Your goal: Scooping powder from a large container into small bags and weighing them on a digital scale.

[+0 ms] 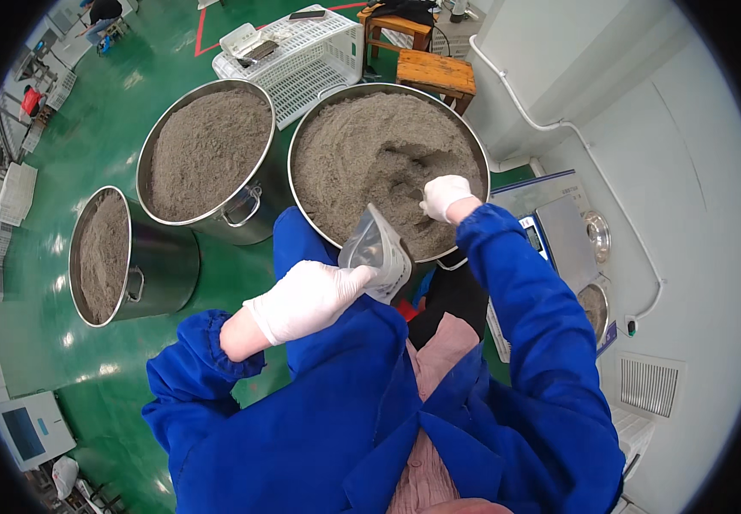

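My left hand (315, 300), in a white glove, grips a see-through plastic pouch (376, 254) by its side. The pouch stands with its mouth up at the near rim of a large metal pot (295, 193). Grey-brown powder (345, 141) fills that pot, with a hollow dug on its right side. My right hand (447, 198), also gloved in white, is at this hollow with its fingers curled closed. Whatever it may hold is hidden by the hand and the powder.
Two more powder-filled metal pots (255, 210) (165, 274) stand to the left. Behind is a white plastic crate (302, 73) with small items on top, beside a wooden stool (436, 75). A scale (563, 231) and metal bowls (596, 236) lie on the right, near the wall.
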Demonstrator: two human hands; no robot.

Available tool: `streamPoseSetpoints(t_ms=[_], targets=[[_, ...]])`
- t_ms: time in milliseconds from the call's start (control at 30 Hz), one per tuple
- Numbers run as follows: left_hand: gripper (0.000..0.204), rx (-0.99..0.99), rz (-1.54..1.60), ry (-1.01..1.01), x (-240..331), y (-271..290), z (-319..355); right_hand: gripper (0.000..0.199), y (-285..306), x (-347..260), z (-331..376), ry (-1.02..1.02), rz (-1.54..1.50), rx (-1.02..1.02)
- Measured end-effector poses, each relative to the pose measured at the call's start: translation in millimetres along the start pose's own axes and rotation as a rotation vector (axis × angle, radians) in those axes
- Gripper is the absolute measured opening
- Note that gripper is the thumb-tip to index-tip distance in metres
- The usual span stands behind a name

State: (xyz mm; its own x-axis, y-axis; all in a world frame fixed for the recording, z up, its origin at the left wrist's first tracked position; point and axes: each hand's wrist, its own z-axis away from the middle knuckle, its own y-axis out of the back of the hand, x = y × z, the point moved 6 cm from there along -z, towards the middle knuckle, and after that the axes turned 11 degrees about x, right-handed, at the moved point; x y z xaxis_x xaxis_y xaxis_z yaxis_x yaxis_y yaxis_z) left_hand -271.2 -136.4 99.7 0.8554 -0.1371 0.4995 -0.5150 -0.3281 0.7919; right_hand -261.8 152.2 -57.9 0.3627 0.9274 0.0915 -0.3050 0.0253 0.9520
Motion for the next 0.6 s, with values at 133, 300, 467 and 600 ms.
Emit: streamPoseSetpoints(t_ms=[133,300,467,600], targets=[[0.016,0.008,0.008,0.124,-11,7,8,0.042,-21,3,-22,0.053,0.141,-0.095],[0.011,0.184,0.205,0.314,-45,21,24,0.026,99,15,24,0.045,0.252,0.12],[0.011,0.251,0.319,0.287,-58,23,24,0.021,101,69,33,-0.02,0.31,0.177],[0.013,0.22,0.305,0.293,-63,26,20,0.029,2,85,13,-0.102,-0.051,0.01]])
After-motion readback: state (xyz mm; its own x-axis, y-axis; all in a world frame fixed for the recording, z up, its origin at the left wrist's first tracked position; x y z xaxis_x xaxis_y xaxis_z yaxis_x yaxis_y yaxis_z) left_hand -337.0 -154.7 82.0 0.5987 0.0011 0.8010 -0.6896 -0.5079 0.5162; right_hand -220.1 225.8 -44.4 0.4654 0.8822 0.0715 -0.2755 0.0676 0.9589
